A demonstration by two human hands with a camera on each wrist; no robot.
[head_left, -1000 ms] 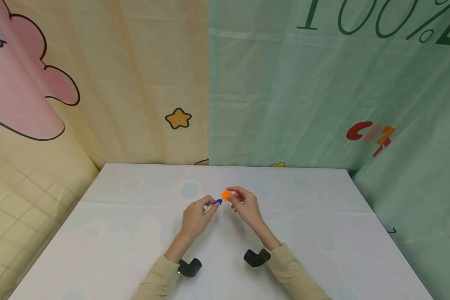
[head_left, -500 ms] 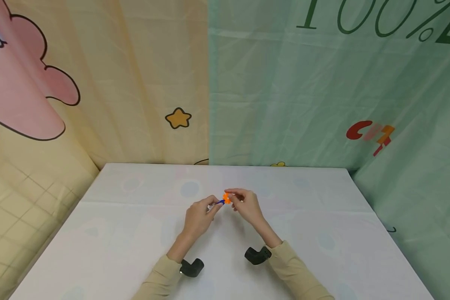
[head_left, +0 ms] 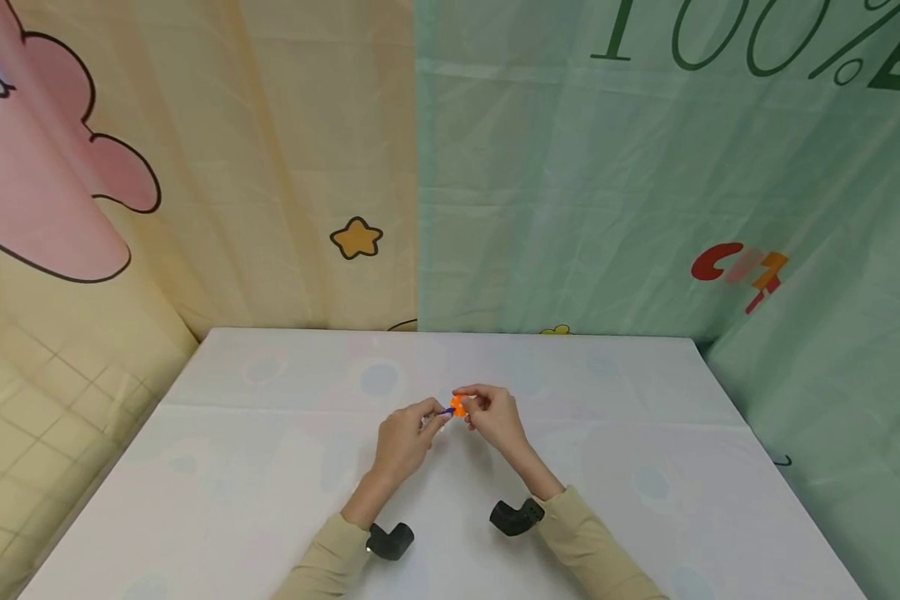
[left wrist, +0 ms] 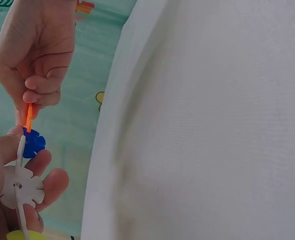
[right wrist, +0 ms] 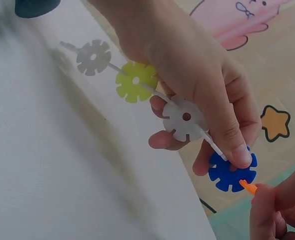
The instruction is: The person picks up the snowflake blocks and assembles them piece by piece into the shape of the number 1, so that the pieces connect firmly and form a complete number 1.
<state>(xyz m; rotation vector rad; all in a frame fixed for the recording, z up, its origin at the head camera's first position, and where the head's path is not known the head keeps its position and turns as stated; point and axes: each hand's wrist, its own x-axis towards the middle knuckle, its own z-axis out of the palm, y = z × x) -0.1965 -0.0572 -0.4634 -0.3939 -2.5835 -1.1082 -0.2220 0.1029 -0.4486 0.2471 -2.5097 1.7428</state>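
Note:
My left hand point(head_left: 405, 442) pinches a blue notched plastic disc point(right wrist: 225, 176) between thumb and fingers. That disc ends a chain of interlocking snowflake discs: white discs point(right wrist: 174, 122), some edge-on, and a yellow disc point(right wrist: 126, 89), running back under the palm. My right hand point(head_left: 498, 418) pinches an orange disc point(left wrist: 29, 116) by its rim. In both wrist views the orange disc's edge meets the blue disc's rim, roughly at right angles; how deep it sits in a notch I cannot tell. Both hands are raised above the table.
A white-covered table point(head_left: 615, 483) lies beneath the hands. Behind it hang a beige curtain point(head_left: 285, 167) and a green curtain point(head_left: 555, 167). Each wrist carries a black camera, the left camera point(head_left: 392, 542) and the right camera point(head_left: 515, 517).
The orange disc, at first apart and facing the head camera, has come up against the blue disc. Both hands have moved slightly nearer the body, the left also to the right.

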